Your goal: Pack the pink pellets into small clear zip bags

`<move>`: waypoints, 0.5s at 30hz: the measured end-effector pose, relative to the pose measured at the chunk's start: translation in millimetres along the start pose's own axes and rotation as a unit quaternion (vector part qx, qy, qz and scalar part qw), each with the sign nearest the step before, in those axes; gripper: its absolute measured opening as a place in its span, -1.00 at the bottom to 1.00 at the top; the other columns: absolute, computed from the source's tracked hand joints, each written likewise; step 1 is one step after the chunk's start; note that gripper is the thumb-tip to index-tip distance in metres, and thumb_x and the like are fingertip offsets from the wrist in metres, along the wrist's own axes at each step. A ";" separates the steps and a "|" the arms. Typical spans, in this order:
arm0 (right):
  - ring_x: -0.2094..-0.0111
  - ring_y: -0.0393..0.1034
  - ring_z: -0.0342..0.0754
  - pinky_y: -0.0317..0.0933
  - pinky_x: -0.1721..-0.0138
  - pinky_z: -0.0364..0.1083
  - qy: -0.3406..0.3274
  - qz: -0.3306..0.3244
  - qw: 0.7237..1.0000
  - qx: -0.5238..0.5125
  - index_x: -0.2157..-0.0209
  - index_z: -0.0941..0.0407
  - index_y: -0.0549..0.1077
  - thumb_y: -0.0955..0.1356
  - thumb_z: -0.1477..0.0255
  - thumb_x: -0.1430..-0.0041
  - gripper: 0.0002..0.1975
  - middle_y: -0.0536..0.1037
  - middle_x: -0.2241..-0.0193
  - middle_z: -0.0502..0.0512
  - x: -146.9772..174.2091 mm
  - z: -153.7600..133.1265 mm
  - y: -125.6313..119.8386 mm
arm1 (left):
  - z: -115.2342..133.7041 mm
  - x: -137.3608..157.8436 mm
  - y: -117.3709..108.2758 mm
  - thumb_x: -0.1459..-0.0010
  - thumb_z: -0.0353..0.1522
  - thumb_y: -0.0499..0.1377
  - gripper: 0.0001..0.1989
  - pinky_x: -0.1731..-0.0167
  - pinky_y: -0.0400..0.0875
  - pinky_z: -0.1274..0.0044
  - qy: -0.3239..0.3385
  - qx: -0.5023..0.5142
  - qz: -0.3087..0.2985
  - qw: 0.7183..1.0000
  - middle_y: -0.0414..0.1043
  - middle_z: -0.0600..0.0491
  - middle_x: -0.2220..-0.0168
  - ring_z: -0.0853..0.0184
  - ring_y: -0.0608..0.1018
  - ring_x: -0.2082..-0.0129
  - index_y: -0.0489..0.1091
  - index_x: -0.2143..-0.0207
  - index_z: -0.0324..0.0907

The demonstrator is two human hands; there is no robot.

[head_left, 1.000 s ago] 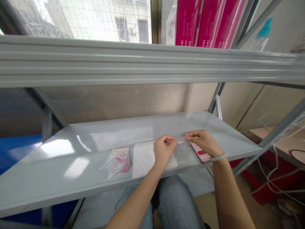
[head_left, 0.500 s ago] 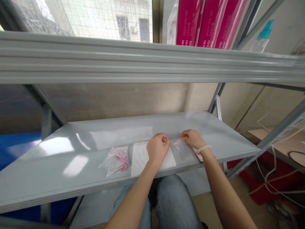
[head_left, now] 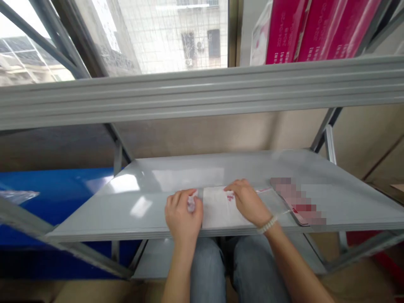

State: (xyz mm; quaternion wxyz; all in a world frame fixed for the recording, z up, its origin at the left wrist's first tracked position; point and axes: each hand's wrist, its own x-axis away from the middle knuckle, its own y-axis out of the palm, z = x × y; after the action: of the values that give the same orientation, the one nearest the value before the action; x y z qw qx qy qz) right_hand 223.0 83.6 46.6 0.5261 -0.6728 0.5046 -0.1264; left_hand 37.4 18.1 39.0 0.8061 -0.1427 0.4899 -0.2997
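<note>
A white sheet (head_left: 214,208) lies on the grey shelf, with several small pink pieces (head_left: 229,197) on its upper part. My right hand (head_left: 249,204), wearing a beaded bracelet, reaches over the sheet with fingers stretched toward the pieces; it appears to hold nothing. Left of the sheet is my left hand (head_left: 183,212), its fingers curved and the thumb apart. It covers most of a clear plastic bag (head_left: 191,204), and I see no firm grip on it. To the right of the sheet lies another clear bag (head_left: 268,197), partly hidden by my right hand and wrist.
A flat pinkish object (head_left: 296,206), blurred by pixelation, lies right of the bags. The shelf's front edge (head_left: 227,232) runs just above my knees. An upper metal beam (head_left: 202,94) crosses in front, with magenta boxes (head_left: 284,35) above it.
My left hand has moved off the sheet to the bag on its left. My right hand has left the clear bag for the sheet, where pink pieces now show. The view has shifted.
</note>
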 end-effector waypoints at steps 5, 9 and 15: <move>0.03 0.28 0.06 0.19 -0.04 0.00 -0.120 -0.061 0.989 -0.052 -0.18 0.14 0.39 0.17 0.80 -0.18 -0.41 0.49 0.06 0.22 0.3 -61.0 43.9 | -31.9 5.0 -19.1 -0.17 -0.24 0.12 -0.64 0.17 0.38 0.19 -0.131 -0.154 -0.071 0.977 0.48 -0.19 0.06 -0.09 0.46 0.05 0.48 0.06 -0.22; 0.04 0.25 0.08 0.19 0.00 0.03 -0.128 -0.080 0.987 -0.046 -0.23 0.05 0.34 0.18 0.80 -0.19 -0.36 0.44 0.03 0.20 5.7 -71.6 55.2 | -49.4 8.7 -17.7 -0.20 -0.21 0.09 -0.67 0.26 0.42 0.16 -0.165 -0.160 -0.082 0.970 0.51 -0.21 0.21 -0.11 0.52 0.16 0.50 0.22 -0.26; 0.05 0.24 0.09 0.20 0.03 0.05 -0.123 -0.064 0.990 -0.023 -0.23 0.00 0.32 0.21 0.76 -0.22 -0.37 0.42 0.04 0.21 10.9 -70.2 59.4 | -57.4 10.8 -14.6 -0.18 -0.25 0.06 -0.69 0.14 0.44 0.23 -0.117 -0.093 -0.028 0.988 0.53 -0.14 0.19 0.02 0.54 0.18 0.53 0.22 -0.22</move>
State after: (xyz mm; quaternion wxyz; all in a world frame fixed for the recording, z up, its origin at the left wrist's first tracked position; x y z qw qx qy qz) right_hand 146.4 37.7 22.1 0.5590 -0.7263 0.3948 -0.0649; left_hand -14.1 3.7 11.5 0.8325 -0.2649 0.4137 -0.2560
